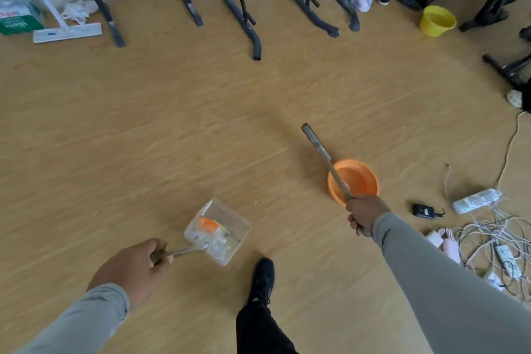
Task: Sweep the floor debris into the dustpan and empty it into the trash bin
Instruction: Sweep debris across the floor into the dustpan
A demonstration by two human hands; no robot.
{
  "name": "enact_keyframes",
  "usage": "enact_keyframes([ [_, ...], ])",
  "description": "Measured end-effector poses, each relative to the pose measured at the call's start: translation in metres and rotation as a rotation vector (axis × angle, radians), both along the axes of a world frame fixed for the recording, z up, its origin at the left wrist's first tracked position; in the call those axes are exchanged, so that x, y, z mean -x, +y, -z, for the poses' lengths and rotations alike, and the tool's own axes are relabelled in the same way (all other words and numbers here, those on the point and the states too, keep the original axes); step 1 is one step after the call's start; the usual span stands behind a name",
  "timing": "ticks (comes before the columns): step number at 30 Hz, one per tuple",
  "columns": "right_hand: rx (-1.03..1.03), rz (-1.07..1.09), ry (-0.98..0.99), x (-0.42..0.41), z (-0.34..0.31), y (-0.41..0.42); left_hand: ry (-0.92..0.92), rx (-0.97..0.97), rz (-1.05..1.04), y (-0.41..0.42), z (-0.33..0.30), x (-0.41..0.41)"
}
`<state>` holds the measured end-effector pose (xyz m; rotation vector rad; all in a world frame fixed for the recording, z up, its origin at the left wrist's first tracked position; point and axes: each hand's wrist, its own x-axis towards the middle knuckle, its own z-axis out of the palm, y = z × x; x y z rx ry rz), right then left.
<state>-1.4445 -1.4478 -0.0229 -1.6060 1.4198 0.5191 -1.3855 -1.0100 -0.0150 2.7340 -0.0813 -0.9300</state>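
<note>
Your left hand (135, 264) is curled around the thin metal handle of the clear dustpan (219, 231), and the pan sits just ahead of your fist, above the wooden floor (143, 135). Inside it lies the debris (209, 227): crumpled wrappers, one with an orange patch. Your right hand (364, 214) grips the broom handle (334, 174), which slants forward and left across the rim of an orange basin (360, 178); the broom's narrow head (314, 139) is out beyond the basin, blurred. A yellow bucket (436, 21) stands well apart at the far right, beside black exercise frames (238, 6). Your black shoe (263, 279) is planted between your arms. Power strips and tangled white cables (488, 227) lie to your right, near a small black device (424, 211)
</note>
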Motion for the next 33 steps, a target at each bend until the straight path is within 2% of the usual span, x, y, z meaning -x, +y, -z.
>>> enact_keyframes([
  [3,-0.020,-0.034,0.070,-0.042,0.038,-0.041,0.039,-0.043,0.016,-0.030,0.029,-0.022],
  [5,-0.019,-0.148,0.124,-0.056,0.068,-0.054,0.065,-0.067,0.035,-0.045,0.043,-0.033],
  [9,-0.021,-0.367,0.259,-0.040,0.100,-0.033,0.111,-0.122,0.058,-0.053,0.052,-0.056],
  [12,-0.032,-0.453,0.287,-0.001,0.094,0.004,0.128,-0.149,0.084,-0.048,0.048,-0.064],
  [17,-0.237,-0.471,0.339,0.045,0.074,0.036,0.117,-0.174,0.115,-0.047,0.048,-0.050],
  [22,-0.313,-0.629,0.226,0.060,0.035,0.059,0.109,-0.167,0.098,-0.047,0.048,-0.048],
  [25,-0.396,-0.501,0.229,0.049,0.002,0.041,0.102,-0.151,0.080,-0.042,0.048,-0.051],
  [29,-0.367,-0.406,0.163,0.046,-0.044,0.019,0.090,-0.137,0.086,-0.035,0.051,-0.050],
  [33,-0.282,-0.458,0.166,0.044,-0.029,0.039,0.086,-0.109,0.076,-0.031,0.056,-0.050],
])
